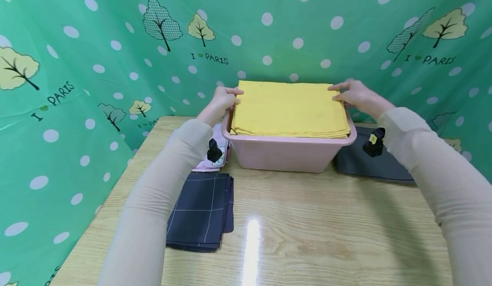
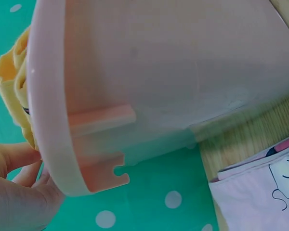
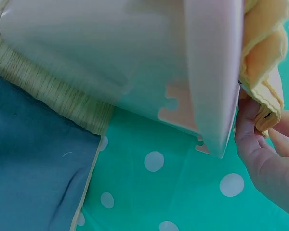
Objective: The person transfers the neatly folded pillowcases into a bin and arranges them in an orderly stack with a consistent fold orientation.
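A folded yellow cloth [image 1: 290,108] lies in layers across the top of a pink plastic bin [image 1: 284,155], level with or above its rim. At the cloth's far left corner my left hand [image 1: 223,100] pinches its edge. My right hand [image 1: 355,93] grips the far right corner. In the right wrist view, the thumb and fingers [image 3: 250,139] of that hand close round the hanging folds just outside the rim. From the left wrist, the left fingers [image 2: 14,156] show beside the bin's rim, partly hidden behind it.
Left of the bin lies a folded pale garment [image 1: 213,153] with a printed figure. In front of it is a folded navy checked cloth [image 1: 200,209]. A dark grey cloth [image 1: 357,157] lies at the right. A green dotted curtain [image 1: 265,38] hangs behind the wooden table [image 1: 307,226].
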### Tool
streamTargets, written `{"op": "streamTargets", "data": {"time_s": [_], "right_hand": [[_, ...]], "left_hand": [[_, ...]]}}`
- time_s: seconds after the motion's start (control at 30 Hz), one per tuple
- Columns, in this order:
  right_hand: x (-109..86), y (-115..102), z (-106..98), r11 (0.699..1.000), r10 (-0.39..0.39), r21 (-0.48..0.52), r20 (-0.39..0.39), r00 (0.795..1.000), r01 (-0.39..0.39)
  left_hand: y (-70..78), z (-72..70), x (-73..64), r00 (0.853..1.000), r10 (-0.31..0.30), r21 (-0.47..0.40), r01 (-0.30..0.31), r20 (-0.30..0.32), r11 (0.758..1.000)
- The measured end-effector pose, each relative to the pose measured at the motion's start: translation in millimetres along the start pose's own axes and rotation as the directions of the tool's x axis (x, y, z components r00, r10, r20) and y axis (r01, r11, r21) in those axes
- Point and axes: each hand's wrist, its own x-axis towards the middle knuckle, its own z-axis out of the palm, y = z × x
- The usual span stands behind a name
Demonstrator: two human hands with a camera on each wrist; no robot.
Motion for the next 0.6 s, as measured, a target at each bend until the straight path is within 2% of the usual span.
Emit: {"op": "streamTargets", "data": {"time_s": [0.27, 0.6], "right_hand": [[0.7, 2.5, 2.7, 0.999, 0.032, -0.019, 0.001, 1.000, -0.032], [-0.5, -0.4, 1.9, 0.999, 0.022, -0.028, 0.048, 0.999, -0.020]], "left_hand": [[-2.8, 3.5, -1.9, 1.000, -0.012, -0.013, 0.013, 0.014, 1.000], [-5.7, 7.7, 7.1, 1.000, 0.001, 0.073, 0.000, -0.007, 0.997]]}}
